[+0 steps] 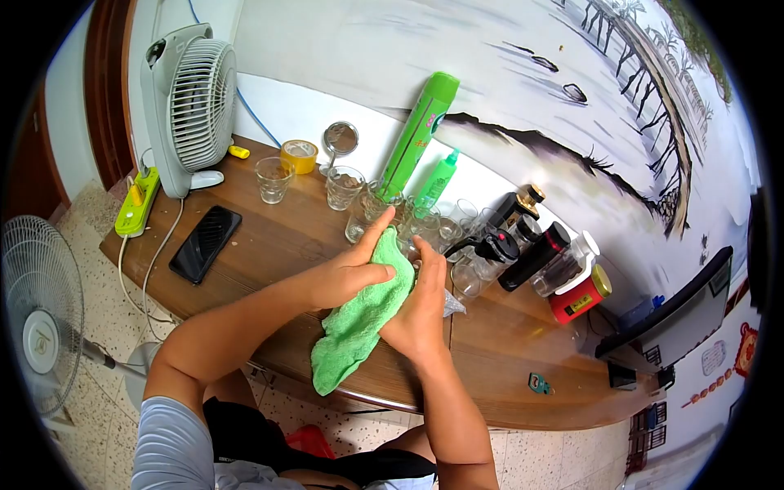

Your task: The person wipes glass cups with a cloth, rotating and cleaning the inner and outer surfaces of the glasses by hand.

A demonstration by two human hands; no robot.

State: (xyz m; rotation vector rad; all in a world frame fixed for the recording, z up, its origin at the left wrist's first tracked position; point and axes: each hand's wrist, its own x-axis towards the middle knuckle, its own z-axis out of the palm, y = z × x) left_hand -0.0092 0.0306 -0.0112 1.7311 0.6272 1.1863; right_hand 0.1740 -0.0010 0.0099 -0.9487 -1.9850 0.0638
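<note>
One green cloth, mid-frame | left hand, right hand: fingers half-curled around it, any contents hidden | grip gently, knuckles clear of glass tumblers above centre

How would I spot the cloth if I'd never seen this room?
Find the wooden table, then the left hand and right hand above it. Between them hangs the cloth: green, fuzzy and limp, unlike the clear glasses and rigid green can beyond.

A black phone lies on the wooden table near a grey box fan.
</note>
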